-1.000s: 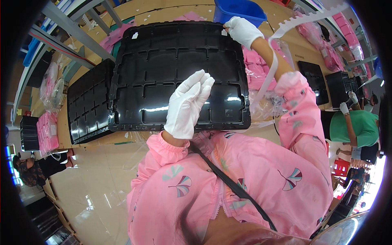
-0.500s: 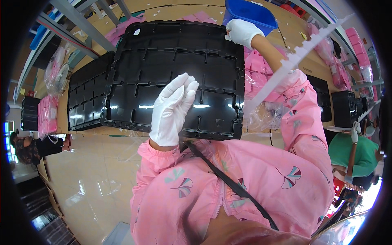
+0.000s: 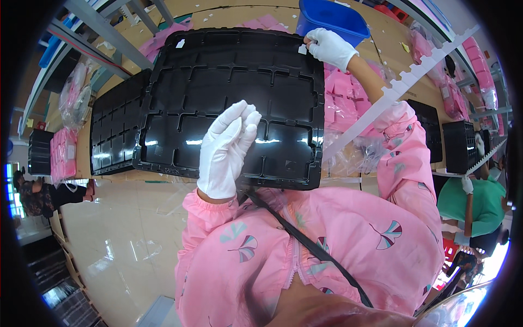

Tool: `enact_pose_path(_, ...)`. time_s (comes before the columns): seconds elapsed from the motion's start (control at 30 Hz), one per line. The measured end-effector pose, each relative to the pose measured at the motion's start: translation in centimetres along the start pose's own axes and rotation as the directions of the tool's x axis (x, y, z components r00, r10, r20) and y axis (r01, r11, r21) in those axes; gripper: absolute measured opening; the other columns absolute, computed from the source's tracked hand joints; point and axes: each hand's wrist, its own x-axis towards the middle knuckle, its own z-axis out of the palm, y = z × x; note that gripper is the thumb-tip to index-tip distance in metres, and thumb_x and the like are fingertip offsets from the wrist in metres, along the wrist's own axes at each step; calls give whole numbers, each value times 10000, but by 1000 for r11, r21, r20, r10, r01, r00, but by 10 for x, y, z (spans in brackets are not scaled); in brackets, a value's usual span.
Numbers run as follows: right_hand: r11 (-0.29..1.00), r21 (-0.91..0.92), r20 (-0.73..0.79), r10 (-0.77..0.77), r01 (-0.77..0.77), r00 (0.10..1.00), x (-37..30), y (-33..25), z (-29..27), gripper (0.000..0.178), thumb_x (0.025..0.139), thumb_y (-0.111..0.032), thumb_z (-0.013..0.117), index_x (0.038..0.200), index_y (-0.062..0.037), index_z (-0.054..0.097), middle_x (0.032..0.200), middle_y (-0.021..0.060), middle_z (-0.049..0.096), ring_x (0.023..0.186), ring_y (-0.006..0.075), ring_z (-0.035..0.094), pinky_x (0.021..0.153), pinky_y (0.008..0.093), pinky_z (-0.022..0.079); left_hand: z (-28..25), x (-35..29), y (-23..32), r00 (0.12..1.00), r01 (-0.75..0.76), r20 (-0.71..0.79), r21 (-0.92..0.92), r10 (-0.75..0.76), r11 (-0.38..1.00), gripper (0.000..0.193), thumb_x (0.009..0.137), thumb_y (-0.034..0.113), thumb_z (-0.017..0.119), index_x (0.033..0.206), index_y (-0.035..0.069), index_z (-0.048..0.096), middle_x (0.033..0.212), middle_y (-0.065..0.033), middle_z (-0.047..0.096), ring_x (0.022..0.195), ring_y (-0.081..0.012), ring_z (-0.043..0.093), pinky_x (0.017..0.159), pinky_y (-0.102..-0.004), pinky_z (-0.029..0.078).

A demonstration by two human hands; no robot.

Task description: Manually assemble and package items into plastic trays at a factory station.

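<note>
A large black plastic tray [image 3: 229, 79] with moulded compartments lies tilted in front of me. My left hand [image 3: 224, 150], in a white glove, is over its near edge, fingers extended and slightly cupped, with nothing visible in them. At the tray's far right corner is my right hand [image 3: 332, 49], gloved with bare fingertips. Its fingers are pinched together beside a small white label [image 3: 302, 49] on the tray; what they hold, if anything, is hidden. Another white label [image 3: 180, 43] sits at the far left corner. A long white notched strip [image 3: 400, 90] slants across my right forearm.
Beyond the tray stands a blue bin [image 3: 332, 20]. Another black tray [image 3: 120, 125] rests at the left, beside grey metal frame posts [image 3: 98, 35]. Pink trays [image 3: 348, 98] and clear plastic wrap lie at the right. A co-worker in a green top [image 3: 473, 204] is farther right.
My right hand has shifted slightly right and down, so the label beside it shows more fully. The notched strip has shifted a little. My left hand has moved slightly left and down.
</note>
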Motion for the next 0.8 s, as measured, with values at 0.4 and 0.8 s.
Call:
enact_pose_path(0.4,975,-212,175,106,-67,979,10,-28,-11,170,769,-116,534,849,-35,661,831,174,653,796,333,628,709,375,494,0,2,6,982,190,20,-13,-190,982,318,894,5,523,1208,-39,510,1165,-167,574,1044,-243,598,871,-289,538)
enact_pose_path(0.8,924,-383,67,32,-4,997,-5,-38,-4,148,810,-174,569,838,-61,660,896,149,635,839,342,616,729,406,495,-1,2,13,971,235,41,10,-235,972,308,890,31,542,1189,-41,524,1121,-156,590,1038,-237,600,867,-279,531)
